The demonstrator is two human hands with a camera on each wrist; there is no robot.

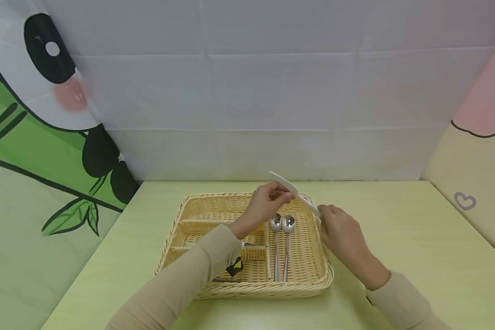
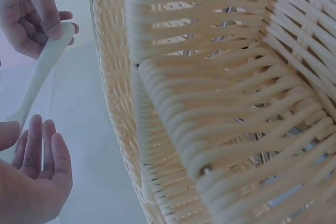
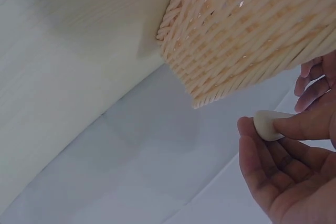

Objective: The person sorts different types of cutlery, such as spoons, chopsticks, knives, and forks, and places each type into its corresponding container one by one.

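Over the far right part of a wicker cutlery basket [image 1: 327, 271], both hands hold one long white utensil [image 1: 309, 203], which has a slim handle and a flat, slightly curved head. My left hand [image 1: 266, 201] pinches it near the neck between thumb and fingers. The end of the handle is gripped by my right hand [image 1: 342, 231], thumb against fingertips, as the right wrist view shows of the rounded tip [image 3: 266, 125]. Tilted, the utensil rises toward the upper left. Below the hands, two metal spoons [image 1: 288, 224] lie side by side in the basket's right compartment, bowls at the far end.
Wicker dividers [image 1: 268, 256] split the basket into compartments. Metal cutlery [image 1: 227, 280] shows in the near left one, partly hidden by my left sleeve [image 1: 189, 284]. The basket stands on a pale yellow-green table [image 1: 416, 238], with a white cloth backdrop [image 1: 272, 91] behind its far edge.
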